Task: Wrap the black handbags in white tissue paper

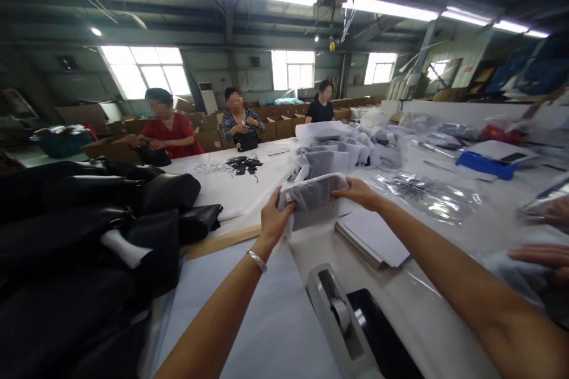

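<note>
A dark bag wrapped in thin translucent white covering [313,194] is held up between my two hands over the table. My left hand [275,213], with a silver bracelet at the wrist, grips its left end. At its upper right corner, my right hand [358,192] pinches the wrapping. Just behind stand several more wrapped bags [326,157], close together. Below my hands lie a stack of white cards [373,237], a grey tape dispenser [338,320] and a black phone-like slab [382,331]. Large white paper sheets [240,308] spread under my left forearm.
Black bags [151,219] are heaped along the left. Clear plastic sleeves [427,195] and a blue tray [484,164] lie to the right. Another person's hand [544,254] is at the right edge. Three people work across the table, near black straps [243,166] and cardboard boxes [284,127].
</note>
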Motion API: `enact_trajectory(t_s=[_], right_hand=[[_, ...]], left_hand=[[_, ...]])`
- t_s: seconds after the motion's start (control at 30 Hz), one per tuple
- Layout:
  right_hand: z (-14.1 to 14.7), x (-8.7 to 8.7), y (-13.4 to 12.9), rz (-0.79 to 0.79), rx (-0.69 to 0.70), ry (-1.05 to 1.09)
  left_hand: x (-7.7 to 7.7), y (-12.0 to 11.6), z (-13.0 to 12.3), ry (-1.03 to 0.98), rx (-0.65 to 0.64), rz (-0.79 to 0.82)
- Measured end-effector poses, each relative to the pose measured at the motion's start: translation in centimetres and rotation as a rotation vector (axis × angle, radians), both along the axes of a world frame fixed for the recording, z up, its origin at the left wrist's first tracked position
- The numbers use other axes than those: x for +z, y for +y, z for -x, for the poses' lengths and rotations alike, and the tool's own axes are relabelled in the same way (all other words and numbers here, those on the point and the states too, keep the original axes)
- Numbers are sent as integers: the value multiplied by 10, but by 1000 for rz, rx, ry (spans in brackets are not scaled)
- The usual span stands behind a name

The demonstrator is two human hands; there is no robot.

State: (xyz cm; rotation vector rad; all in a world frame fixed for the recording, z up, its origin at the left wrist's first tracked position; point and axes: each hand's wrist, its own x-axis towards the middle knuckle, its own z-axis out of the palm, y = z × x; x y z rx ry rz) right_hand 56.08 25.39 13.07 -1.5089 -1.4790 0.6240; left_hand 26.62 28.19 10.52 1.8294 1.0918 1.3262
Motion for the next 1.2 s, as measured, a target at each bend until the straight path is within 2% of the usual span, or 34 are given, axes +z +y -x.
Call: enact_trajectory(t_s=[0.1, 0.2, 0.27, 0.43, 0.6, 0.67, 0.7, 0.77, 0.8, 0.83, 0.87, 0.93, 0.97, 1.0, 1.07, 1.2], right_hand=[[-7, -23, 7, 29, -6, 8], [-3, -43, 14, 58, -3, -8], [3, -49, 18, 72, -5, -32], [12, -47, 21, 66, -100, -177], [19, -45, 8, 69, -230, -293], [27, -47, -1, -17, -341, -331], [33, -48, -6, -115, -412, -361], [48, -53, -20, -421, -517, -451], [58, -57, -28, -517, -472, -494], [69, -61, -36, -545, -358, -525], [80, -67, -42, -499, -193, -540], [101, -79, -46, -256, 131, -521], [109, -85, -43, -129, 219, -489], [115, -91, -38, -27, 257, -454], [119, -100, -20, 82, 236, -407], [111, -108, 16, 136, 124, -386]], left_hand=[[-21, 15, -14, 20, -11, 36], [-37, 26, -10, 62, -13, 81], [-45, 31, -3, 99, -20, 122], [-57, 38, 8, 122, -65, 180], [-55, 36, 0, 55, -55, 167], [-53, 35, -2, 31, -46, 169], [-53, 35, -2, 19, -46, 171], [-55, 35, 2, -10, -39, 179], [-57, 35, 5, -24, -38, 191], [-59, 33, 9, -36, -41, 206], [-62, 31, 12, -47, -51, 222], [-67, 24, 19, -67, -84, 245], [-68, 20, 22, -77, -102, 251], [-69, 16, 25, -87, -117, 255], [-69, 8, 32, -105, -134, 264], [-64, -12, 54, -121, -125, 279]])
